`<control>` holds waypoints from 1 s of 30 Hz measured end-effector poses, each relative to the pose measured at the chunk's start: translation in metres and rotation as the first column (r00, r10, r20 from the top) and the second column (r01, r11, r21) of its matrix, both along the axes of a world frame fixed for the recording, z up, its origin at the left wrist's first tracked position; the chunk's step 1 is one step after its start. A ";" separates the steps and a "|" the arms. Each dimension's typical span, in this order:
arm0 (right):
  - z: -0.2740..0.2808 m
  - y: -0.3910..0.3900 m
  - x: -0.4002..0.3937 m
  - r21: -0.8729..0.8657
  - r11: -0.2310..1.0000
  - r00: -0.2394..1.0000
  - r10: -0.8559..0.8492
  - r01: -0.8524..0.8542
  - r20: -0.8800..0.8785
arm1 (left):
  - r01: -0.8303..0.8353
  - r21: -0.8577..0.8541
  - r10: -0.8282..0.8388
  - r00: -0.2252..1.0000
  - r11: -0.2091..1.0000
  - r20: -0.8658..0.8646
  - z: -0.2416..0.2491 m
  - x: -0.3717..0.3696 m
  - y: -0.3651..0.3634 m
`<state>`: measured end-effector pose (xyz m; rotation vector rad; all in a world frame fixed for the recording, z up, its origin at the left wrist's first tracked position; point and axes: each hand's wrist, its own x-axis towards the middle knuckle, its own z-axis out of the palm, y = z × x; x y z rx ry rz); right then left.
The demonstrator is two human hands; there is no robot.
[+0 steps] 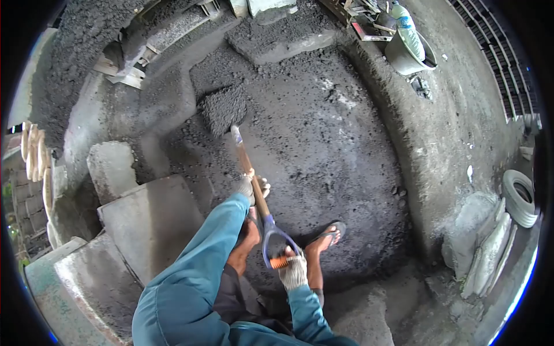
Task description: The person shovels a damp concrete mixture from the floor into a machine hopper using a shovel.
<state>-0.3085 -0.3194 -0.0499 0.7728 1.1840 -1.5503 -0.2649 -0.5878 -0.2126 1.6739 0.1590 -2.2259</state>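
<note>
A shovel (pixel 249 161) with a wooden shaft and a blue D-shaped handle slants up and away from my body. My left hand (pixel 251 188), in a pale knitted glove, wraps round the middle of the shaft. At the near end my right hand (pixel 294 269), also gloved, closes on the handle's orange-wrapped crossbar. A heap of dark, grainy, damp material (pixel 224 109) covers the blade and hides most of it. Below the blade spreads a dark grey floor (pixel 323 150) strewn with crumbs of the same material. My sandalled feet stand on either side of the handle.
Concrete slabs (pixel 151 222) lie at the left. A low ledge (pixel 418 155) runs along the right, with a bucket (pixel 404 56) holding a plastic bottle (pixel 407 30) near its far end. Tyres (pixel 517 196) and full sacks (pixel 483 245) sit at the lower right.
</note>
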 end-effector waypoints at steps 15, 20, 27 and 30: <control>0.150 0.236 -0.061 0.466 0.880 0.945 0.075 0.088 -0.319 | 0.314 0.291 -0.346 0.936 0.904 0.065 0.100 -0.042 0.361; 0.152 0.208 -0.102 0.182 0.983 0.947 0.088 -0.032 -0.309 | 0.295 0.253 -0.312 0.950 0.921 0.027 0.217 -0.076 0.384; 0.251 0.281 -0.198 -0.391 0.900 0.931 0.042 -0.192 -0.362 | -0.075 -0.186 0.012 0.948 0.980 -0.318 0.454 -0.150 0.234; 0.315 0.234 -0.229 -0.379 0.895 0.745 -0.083 -0.236 -0.662 | -0.093 -0.332 -0.050 0.915 0.939 -0.399 0.590 -0.172 0.133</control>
